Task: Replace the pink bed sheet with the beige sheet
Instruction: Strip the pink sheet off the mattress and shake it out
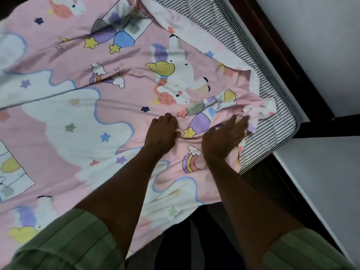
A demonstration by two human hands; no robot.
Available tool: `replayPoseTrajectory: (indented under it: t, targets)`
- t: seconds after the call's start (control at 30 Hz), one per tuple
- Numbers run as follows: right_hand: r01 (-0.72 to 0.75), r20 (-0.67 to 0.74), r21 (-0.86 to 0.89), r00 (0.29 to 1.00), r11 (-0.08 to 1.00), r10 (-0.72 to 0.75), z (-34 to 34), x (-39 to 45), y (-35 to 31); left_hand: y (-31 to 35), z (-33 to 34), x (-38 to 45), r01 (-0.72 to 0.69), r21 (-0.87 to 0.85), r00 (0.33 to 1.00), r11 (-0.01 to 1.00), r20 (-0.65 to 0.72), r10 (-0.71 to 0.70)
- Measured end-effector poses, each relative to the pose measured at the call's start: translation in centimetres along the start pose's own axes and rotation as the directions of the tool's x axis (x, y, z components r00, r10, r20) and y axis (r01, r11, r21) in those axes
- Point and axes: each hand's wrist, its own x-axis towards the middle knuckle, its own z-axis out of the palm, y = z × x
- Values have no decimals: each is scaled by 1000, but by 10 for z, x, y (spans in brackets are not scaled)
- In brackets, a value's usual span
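Resting on the pink sheet (120, 78), left hand (162, 131) curled; right hand (226, 135) blurred, grip unclear.

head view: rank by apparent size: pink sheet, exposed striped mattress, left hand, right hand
1. pink sheet
2. striped mattress, exposed part only
3. left hand and right hand: look alike, the right one blurred, so unranked.

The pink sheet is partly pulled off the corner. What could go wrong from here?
The left hand presses the pink sheet, so pulling with the right hand may strain the fabric. The sheet hangs over the mattress edge near the person and might slide to the floor.
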Motion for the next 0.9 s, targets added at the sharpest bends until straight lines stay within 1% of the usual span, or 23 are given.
replayPoseTrajectory:
  t: [0.03,0.07,0.1,0.13,0.17,0.23,0.3,0.33,0.37,0.4,0.47,0.53,0.57,0.6,0.63,0.67,0.7,0.73,0.77,0.8,0.83,0.87,0.9]
  targets:
    - [61,-51,-13,997,998,-61,8,0,-3,3,-1,3,10,-27,1000,1000,0,-10]
    - [123,-64,-24,990,992,-124,13,-1,-4,6,-2,6,23,-43,1000,999,0,-23]
    - [186,-61,-4,981,983,-186,15,-4,-7,8,-2,9,37,-47,999,998,0,-37]
    - [241,-26,0,970,971,-241,13,-8,-13,9,-2,11,52,-45,999,998,7,-52]
    - [318,-11,2,948,948,-318,11,-10,-14,9,-2,11,64,-38,998,997,22,-63]
    - [500,47,-1,865,866,-499,13,-14,-11,7,-2,11,65,-5,996,998,54,-65]
    - [656,128,50,743,753,-656,19,-20,-6,3,-3,12,56,29,995,998,82,-58]
    - [704,151,60,695,708,-703,22,-23,-4,0,-5,12,54,29,994,998,94,-57]
    - [729,173,49,667,682,-725,26,-27,-1,-3,-8,13,49,22,993,999,104,-51]
    - [720,208,9,678,694,-705,28,-30,-2,-9,-12,14,41,4,992,999,116,-41]
    - [624,216,-63,771,779,-600,32,-36,-8,-25,-21,16,18,-47,992,999,128,-12]
    - [469,220,-61,867,881,-446,31,-42,-18,-47,-29,16,5,-72,996,997,86,1]
    - [400,251,-41,891,915,-379,31,-49,-25,-60,-31,16,9,-55,998,998,57,-6]
    - [374,260,-7,896,927,-360,36,-58,-31,-72,-34,14,12,-21,1000,1000,29,-11]
    - [385,266,47,885,922,-383,43,-73,-36,-84,-34,12,16,21,1000,1000,9,-16]
    - [410,351,128,833,903,-428,44,-92,-41,-93,-35,10,18,60,1000,998,2,-18]
    - [421,474,227,739,878,-478,45,-113,-44,-100,-35,6,11,91,1000,996,-4,-10]
    - [414,607,324,599,851,-523,44,-134,-47,-106,-34,3,-9,124,1000,992,-9,10]
    - [387,724,362,456,848,-518,40,-151,-50,-113,-34,0,-37,170,999,985,-15,40]
    - [341,792,423,311,839,-526,36,-163,-52,-119,-35,-4,-61,214,998,975,-12,65]
    - [325,787,465,274,823,-553,37,-170,-54,-126,-36,-10,-83,243,996,966,-6,87]
    - [342,736,450,381,825,-560,39,-174,-56,-132,-36,-17,-114,240,993,964,-8,119]
    - [364,610,418,566,832,-554,43,-175,-61,-138,-37,-25,-149,214,988,965,-17,156]
